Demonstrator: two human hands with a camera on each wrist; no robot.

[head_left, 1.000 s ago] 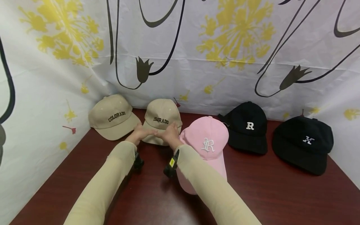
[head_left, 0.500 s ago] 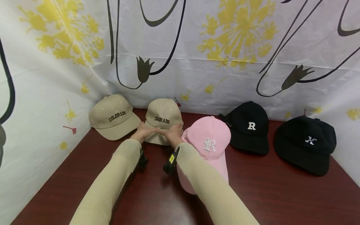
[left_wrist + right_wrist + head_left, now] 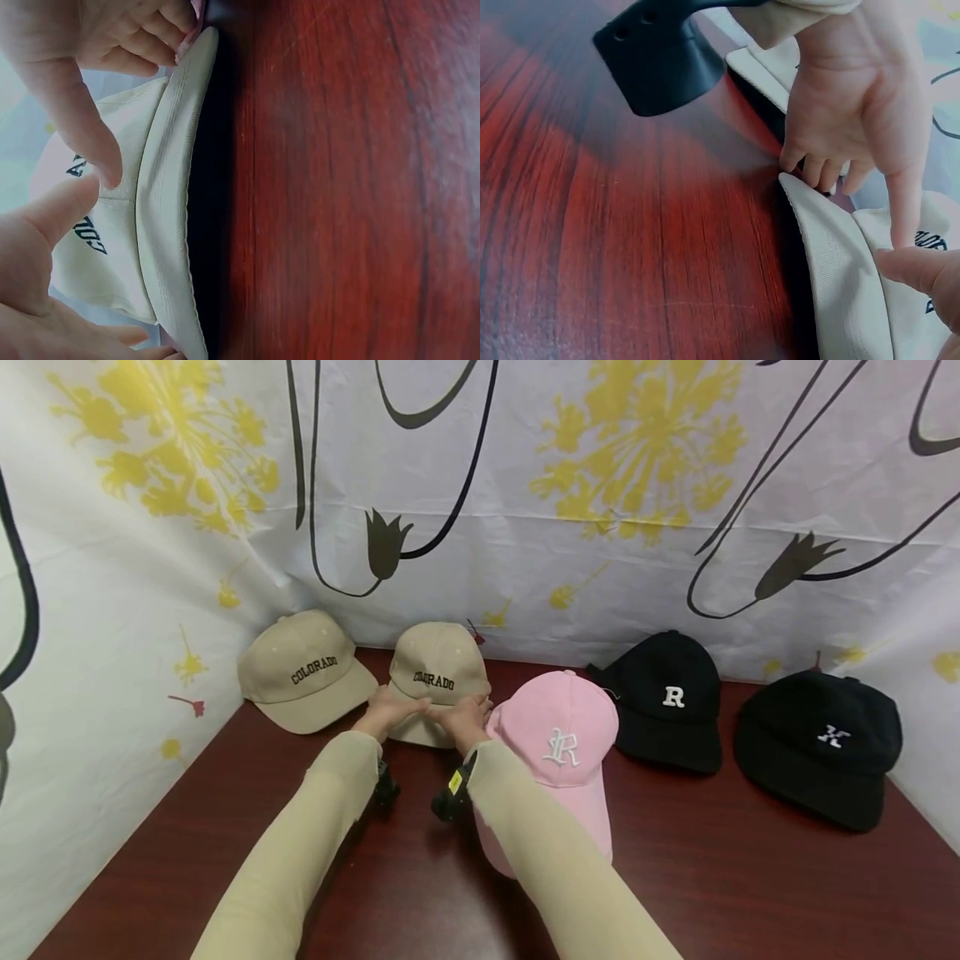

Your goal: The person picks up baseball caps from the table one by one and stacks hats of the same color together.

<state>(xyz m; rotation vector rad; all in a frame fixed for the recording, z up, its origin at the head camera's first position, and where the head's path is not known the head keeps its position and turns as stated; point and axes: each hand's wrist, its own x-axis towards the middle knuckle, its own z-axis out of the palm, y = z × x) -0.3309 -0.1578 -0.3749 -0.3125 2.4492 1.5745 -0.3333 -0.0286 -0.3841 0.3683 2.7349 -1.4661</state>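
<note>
The smaller beige cap [image 3: 438,652] with COLORADO lettering sits upright at the back of the table, brim toward me. My left hand [image 3: 390,708] is at its left side and my right hand [image 3: 462,718] at its right. In the left wrist view, both thumbs stretch across the front of the crown, tips meeting above the brim [image 3: 176,172]. The fingers of each hand reach down, loosely straight, by the brim's ends. The right wrist view shows the left hand's fingers [image 3: 829,169] beside the brim's corner; the right hand's fingers are hidden there.
A larger beige COLORADO cap [image 3: 303,664] stands close on the left. A pink cap [image 3: 562,710] lies under and beside my right sleeve. Two black caps, one with an R [image 3: 671,693] and another [image 3: 825,743], stand on the right. A patterned cloth [image 3: 510,543] hangs behind the table [image 3: 712,860].
My hands have drawn in around the smaller beige cap, the left moving slightly right. The thumbs stay together at its front. The caps stay in place; the head view shifts slightly.
</note>
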